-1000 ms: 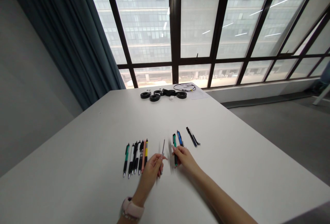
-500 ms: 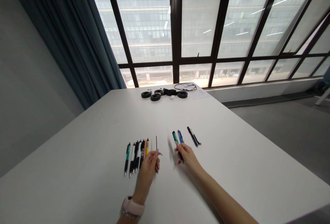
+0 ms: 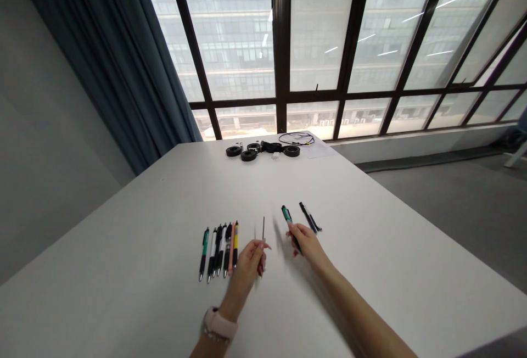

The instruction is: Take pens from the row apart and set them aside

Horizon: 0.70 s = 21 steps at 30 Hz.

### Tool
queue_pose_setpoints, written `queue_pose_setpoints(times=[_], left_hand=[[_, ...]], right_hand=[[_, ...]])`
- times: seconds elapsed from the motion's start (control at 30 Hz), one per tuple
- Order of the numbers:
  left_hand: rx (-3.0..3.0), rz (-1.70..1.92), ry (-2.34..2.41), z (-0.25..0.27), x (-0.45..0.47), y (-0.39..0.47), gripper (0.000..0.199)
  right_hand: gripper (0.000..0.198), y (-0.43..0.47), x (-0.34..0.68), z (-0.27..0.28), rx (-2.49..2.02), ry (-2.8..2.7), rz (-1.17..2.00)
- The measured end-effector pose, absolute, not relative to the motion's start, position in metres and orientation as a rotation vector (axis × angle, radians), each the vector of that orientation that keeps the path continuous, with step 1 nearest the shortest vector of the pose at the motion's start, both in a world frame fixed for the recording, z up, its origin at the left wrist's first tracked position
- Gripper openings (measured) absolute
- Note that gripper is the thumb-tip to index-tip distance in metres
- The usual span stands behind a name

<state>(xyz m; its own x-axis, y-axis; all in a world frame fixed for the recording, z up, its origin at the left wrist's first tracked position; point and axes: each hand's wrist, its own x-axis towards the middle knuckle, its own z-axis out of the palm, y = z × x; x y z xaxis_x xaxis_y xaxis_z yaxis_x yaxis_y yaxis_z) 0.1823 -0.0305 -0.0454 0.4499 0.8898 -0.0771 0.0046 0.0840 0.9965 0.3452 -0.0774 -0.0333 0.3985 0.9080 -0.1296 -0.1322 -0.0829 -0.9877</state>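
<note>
My left hand [image 3: 250, 262] pinches a thin dark rod [image 3: 263, 227] that points away from me; its lower part is mostly hidden in the fingers, so its kind is unclear. To the right, my right hand [image 3: 305, 242] is closed around a green and black pen [image 3: 286, 213], held tilted above the table. Beside my left hand lies a row of several pens, among them a green and black pen [image 3: 204, 253], a pink pen [image 3: 231, 248] and a yellow and black pen [image 3: 236, 244]. Black pens or pen parts [image 3: 309, 218] rest just beyond my right hand.
The white table [image 3: 164, 226] stretches toward the window. At its far end sit several black tape-like rings [image 3: 248, 155], a black cable [image 3: 296, 139] and a sheet of paper [image 3: 321, 151]. A dark curtain [image 3: 123, 72] hangs on the left.
Both hands have shifted slightly to the right, each keeping its hold. The blue pen seen near my right hand before is no longer visible. More of the pink and yellow pens shows.
</note>
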Motion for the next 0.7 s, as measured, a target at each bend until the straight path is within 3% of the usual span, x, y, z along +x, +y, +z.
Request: queue_pose_setpoints(times=[0.7], left_hand=[[1.372, 0.708, 0.848, -0.044, 0.186, -0.036, 0.05]], right_hand=[[0.045, -0.077, 0.343, -0.037, -1.326, -0.661, 1.065]])
